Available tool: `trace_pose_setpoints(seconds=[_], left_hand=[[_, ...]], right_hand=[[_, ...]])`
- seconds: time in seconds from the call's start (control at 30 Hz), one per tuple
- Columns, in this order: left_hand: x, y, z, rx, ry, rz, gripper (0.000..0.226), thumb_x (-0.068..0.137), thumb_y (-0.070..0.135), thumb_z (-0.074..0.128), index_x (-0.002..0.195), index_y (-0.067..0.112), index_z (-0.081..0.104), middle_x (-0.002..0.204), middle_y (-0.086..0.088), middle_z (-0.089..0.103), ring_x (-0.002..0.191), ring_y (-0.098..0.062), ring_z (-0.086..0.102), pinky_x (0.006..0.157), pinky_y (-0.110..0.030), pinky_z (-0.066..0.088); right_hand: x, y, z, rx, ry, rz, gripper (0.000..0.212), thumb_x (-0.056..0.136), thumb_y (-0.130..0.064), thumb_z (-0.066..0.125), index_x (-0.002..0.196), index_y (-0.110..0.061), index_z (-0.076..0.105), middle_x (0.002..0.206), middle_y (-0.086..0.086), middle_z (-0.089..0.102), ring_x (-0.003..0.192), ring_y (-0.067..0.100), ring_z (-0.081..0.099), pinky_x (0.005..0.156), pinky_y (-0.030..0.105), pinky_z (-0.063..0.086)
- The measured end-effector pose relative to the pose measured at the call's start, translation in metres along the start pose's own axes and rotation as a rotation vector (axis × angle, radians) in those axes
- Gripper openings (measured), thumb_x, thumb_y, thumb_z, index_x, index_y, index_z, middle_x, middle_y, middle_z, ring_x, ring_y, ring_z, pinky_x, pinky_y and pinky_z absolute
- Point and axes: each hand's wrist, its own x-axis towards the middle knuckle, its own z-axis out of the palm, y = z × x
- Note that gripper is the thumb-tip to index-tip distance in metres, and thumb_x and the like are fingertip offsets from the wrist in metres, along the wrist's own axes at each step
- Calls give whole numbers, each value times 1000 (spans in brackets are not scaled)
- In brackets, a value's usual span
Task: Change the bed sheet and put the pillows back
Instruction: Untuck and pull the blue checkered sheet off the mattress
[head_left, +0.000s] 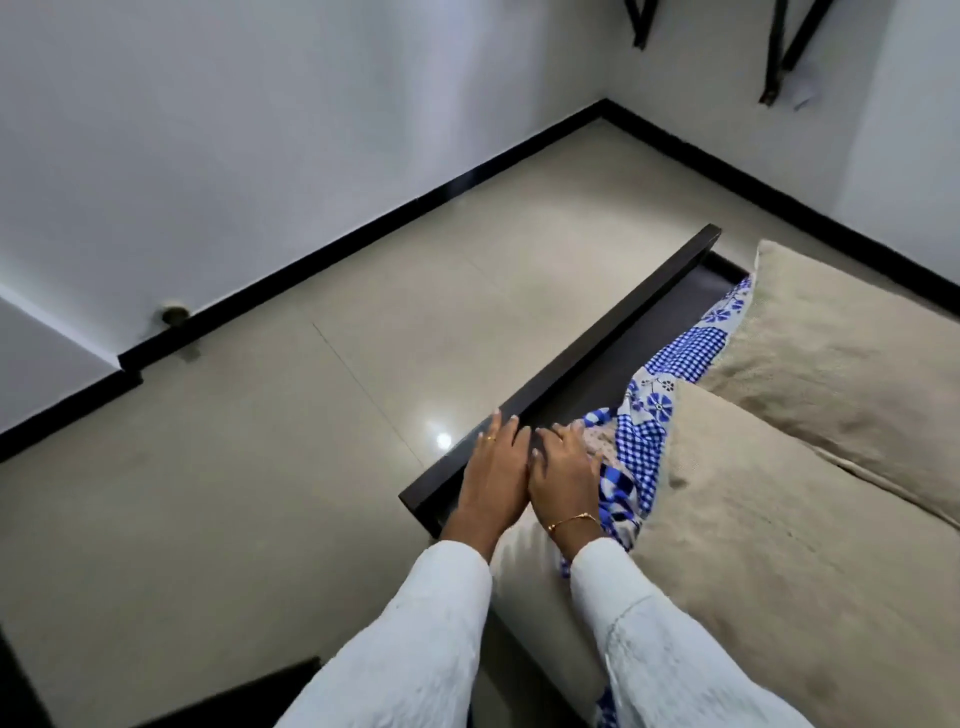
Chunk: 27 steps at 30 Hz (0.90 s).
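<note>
I observe both hands side by side and touching at the bed's edge: the left hand (491, 467) lies flat, fingers straight, on the dark bed frame rail (597, 338), while the right hand (563, 467) presses down with fingers extended on the blue-and-white patterned sheet (644, 447). I note the sheet is bunched in the gap between the rail and the beige mattress (779, 545), running along the rail toward the far corner. I record white sleeves (415, 639) on both arms.
</note>
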Motion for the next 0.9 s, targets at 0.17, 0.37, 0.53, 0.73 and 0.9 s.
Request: trace_pose_setpoints(seconds=[0.17,0.37,0.53,0.73,0.9], left_hand=[[23,-46,-66,34,36,176,47,98,15,38,144,5,29,150,-12,30,145,-27,12,115,-35,21],[77,-73,-113,118,9,279,52,99,15,35,147,6,18,154,-8,22,145,-24,8,116,-34,19],[153,-87,-138,187,-10,386,51,100,14,34,148,8,17,155,-8,20,145,-23,8,114,-38,20],[283,-66,-162,325,-136,656,54,99,13,34,148,7,14,156,-9,15,145,-24,6,116,-37,13],[385,-40,-189,400,-219,854,53,98,12,33,147,4,15,156,-11,12,145,-26,4,117,-37,10]], right_hand=[[39,-58,13,-106,148,-37,23,70,-6,63,93,-7,70,102,16,68,111,40,58,85,73,33],[100,-97,16,-160,249,-14,36,65,2,76,99,-9,67,107,14,67,118,36,55,91,71,30],[167,-104,17,-197,350,45,38,64,0,78,99,-8,67,109,16,67,117,38,55,91,71,31],[266,-89,9,-279,463,257,45,60,-5,82,102,-6,67,106,13,68,114,35,58,90,73,27],[349,-87,-11,-299,554,423,45,60,-3,82,102,-5,66,107,13,67,116,35,56,89,74,26]])
